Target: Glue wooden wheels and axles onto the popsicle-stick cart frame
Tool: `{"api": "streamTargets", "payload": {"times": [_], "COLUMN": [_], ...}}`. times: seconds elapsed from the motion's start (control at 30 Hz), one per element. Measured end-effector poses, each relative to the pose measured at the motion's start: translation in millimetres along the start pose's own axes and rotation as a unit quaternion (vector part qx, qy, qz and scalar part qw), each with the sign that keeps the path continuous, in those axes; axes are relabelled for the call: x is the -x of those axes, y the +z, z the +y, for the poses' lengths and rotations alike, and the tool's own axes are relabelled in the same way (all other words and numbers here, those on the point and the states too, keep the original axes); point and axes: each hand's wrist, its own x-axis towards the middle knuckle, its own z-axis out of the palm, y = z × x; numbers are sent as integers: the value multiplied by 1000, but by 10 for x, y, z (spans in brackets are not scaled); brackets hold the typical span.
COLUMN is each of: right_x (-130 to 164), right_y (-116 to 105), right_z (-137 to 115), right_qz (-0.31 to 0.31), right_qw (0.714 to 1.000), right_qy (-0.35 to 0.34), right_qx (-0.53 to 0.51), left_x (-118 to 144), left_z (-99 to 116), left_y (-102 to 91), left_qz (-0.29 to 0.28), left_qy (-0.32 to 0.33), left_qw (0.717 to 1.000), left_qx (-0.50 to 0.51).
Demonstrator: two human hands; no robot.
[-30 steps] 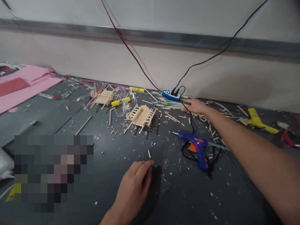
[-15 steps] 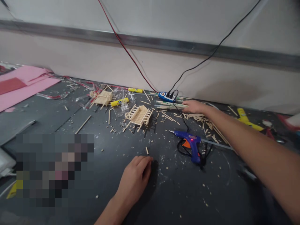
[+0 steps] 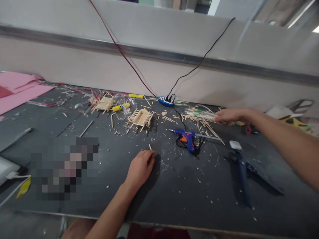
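Two bare hands show in the head view. The left hand (image 3: 140, 166) lies palm down at lower centre on the dark table (image 3: 194, 196), fingers loosely curled, gripping nothing visible, with a short stick piece (image 3: 150, 146) just above it. The right hand (image 3: 228, 116) reaches to centre right, fingers stretched flat onto a pile of thin sticks (image 3: 199, 115); whether it grips any I cannot tell. A blue glue gun (image 3: 185, 136) lies between the hands. A small stick frame (image 3: 140, 118) stands left of centre, and dark pliers (image 3: 240, 166) lie at lower right.
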Motion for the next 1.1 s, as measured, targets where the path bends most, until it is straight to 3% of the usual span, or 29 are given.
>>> {"api": "streamTargets", "payload": {"times": [0.1, 0.2, 0.4, 0.5, 0.57, 0.63, 0.7, 0.77, 0.93, 1.1], "right_x": [391, 756, 1495, 1842, 2034, 2189, 2306, 2388, 2475, 2462], "right_y": [-45, 15, 314, 519, 673, 842, 1023, 1206, 1556, 1675], "right_z": [111, 143, -121, -359, -524, -685, -836, -968, -1189, -1281], "right_qz": [-158, -277, -327, -349, -365, -386, -386, -377, -319, -287], "right_qw": [986, 945, 855, 822, 807, 793, 785, 777, 766, 770], "right_qy": [38, 68, 94, 72, 47, 32, 23, 18, 21, 27], "right_qx": [-43, -161, -392, -444, -461, -471, -485, -504, -557, -570], "left_x": [10, 18, 98, 183, 233, 263, 273, 271, 262, 281], "left_z": [13, 34, 137, 254, 362, 483, 594, 674, 684, 566], "left_y": [-15, -40, -115, -161, -191, -219, -244, -266, -293, -281], "left_qz": [19, 45, 76, 43, -1, -47, -81, -98, -107, -111], "left_qy": [13, 31, 54, 2, -71, -120, -125, -137, -207, -215], "left_qw": [1000, 998, 995, 989, 956, 880, 802, 753, 685, 663], "left_qx": [-3, -11, 29, 138, 285, 458, 579, 636, 690, 709]}}
